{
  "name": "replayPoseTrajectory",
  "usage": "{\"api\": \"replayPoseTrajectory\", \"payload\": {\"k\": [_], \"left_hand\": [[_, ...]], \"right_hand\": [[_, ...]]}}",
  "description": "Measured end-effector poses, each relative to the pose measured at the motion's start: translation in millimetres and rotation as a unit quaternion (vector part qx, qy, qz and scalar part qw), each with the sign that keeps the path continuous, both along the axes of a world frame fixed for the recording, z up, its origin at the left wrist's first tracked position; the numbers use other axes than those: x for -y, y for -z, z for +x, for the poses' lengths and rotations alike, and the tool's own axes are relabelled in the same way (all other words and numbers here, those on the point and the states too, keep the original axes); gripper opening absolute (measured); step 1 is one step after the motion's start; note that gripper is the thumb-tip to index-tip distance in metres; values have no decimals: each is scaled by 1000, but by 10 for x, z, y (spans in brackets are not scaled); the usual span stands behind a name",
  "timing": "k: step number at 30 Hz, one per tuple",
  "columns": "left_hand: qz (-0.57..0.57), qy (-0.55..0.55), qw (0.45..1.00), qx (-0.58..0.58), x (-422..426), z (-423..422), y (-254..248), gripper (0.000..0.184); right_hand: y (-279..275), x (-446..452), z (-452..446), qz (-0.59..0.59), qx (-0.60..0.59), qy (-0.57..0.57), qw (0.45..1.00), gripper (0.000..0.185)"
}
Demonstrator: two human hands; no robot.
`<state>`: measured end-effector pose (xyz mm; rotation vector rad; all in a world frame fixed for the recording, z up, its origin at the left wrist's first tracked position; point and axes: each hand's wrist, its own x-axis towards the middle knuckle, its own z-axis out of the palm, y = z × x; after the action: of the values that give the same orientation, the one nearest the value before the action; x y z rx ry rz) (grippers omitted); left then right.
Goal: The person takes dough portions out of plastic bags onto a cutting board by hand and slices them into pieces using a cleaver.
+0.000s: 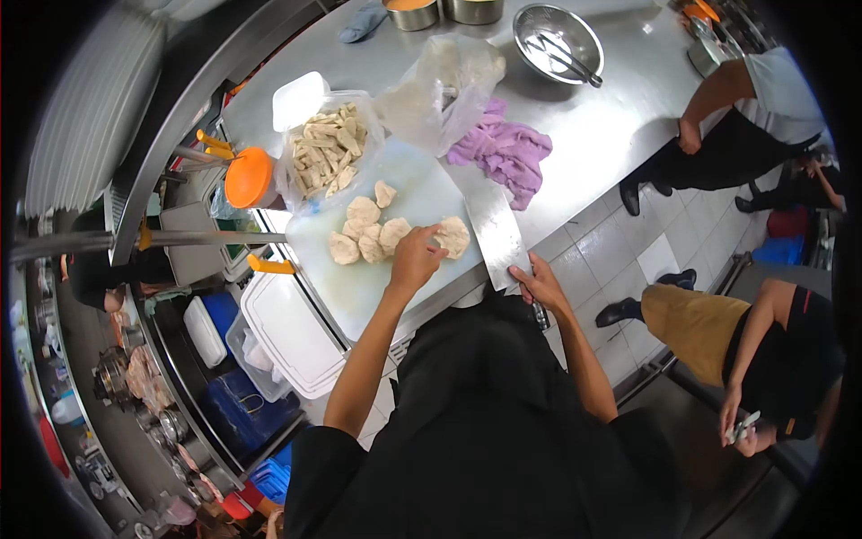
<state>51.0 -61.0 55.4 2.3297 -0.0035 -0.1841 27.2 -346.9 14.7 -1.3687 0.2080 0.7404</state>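
Observation:
My right hand (543, 286) grips a broad cleaver (492, 229) near its handle, the flat of the blade facing up beside the cutting board's right edge. On the pale cutting board (341, 301), my left hand (417, 262) has its fingers apart at the left edge of a pale, rough, round food piece (452, 237). Several similar lumps (363, 211) sit in a cluster to the left of that hand. Behind them, a clear plastic bag (373, 112) lies open around a pile of cut pale strips (329, 148).
A purple cloth (503, 148) and a crumpled plastic bag (440, 90) lie beyond the cleaver. Farther back stands a metal colander (558, 43) with tongs. An orange-lidded container (250, 178) is at the left. Other people stand at the right, one in tan trousers (691, 323).

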Motion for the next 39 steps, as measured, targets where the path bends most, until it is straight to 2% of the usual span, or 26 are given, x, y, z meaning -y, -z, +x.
{"api": "replayPoseTrajectory", "payload": {"k": [2,4,5,7,13,16,20,22,26,27,29,30,33,35,39], "left_hand": [[-2,9,1000,-1,61,-50,29,47],[61,-1,996,70,119,-78,61,44],[62,0,996,68,133,-85,71,44],[82,11,991,104,136,-85,47,41],[157,57,978,124,101,-62,-33,41],[176,65,971,145,115,-86,-6,41],[184,74,968,155,86,-80,25,41],[183,75,965,170,71,-75,35,40],[177,70,965,178,67,-84,50,40],[174,67,965,185,67,-88,56,40],[171,64,964,192,63,-98,78,41],[164,59,967,186,64,-97,93,41],[150,51,971,177,67,-99,105,41],[143,46,973,172,66,-105,103,41],[132,38,974,179,50,-110,127,39]], "right_hand": [[31,14,-38,-1,11,13,1000,33],[53,44,-20,-10,29,-4,1000,33],[58,62,3,-9,27,-4,1000,33],[67,84,63,-28,13,-41,999,42],[84,115,191,-56,27,-72,995,56],[40,131,231,-74,30,-88,993,55],[49,186,377,-108,77,-123,984,54],[76,217,475,-104,139,-151,973,52],[-227,268,780,-120,42,-243,962,56],[-138,275,865,-120,40,-245,961,56],[-26,265,1046,-123,146,-322,927,56],[-75,271,1125,-154,142,-348,914,57],[-362,151,1259,-177,84,-373,907,57],[-243,104,1254,-175,122,-371,904,56],[-295,3,1227,-142,75,-362,918,55]]}}
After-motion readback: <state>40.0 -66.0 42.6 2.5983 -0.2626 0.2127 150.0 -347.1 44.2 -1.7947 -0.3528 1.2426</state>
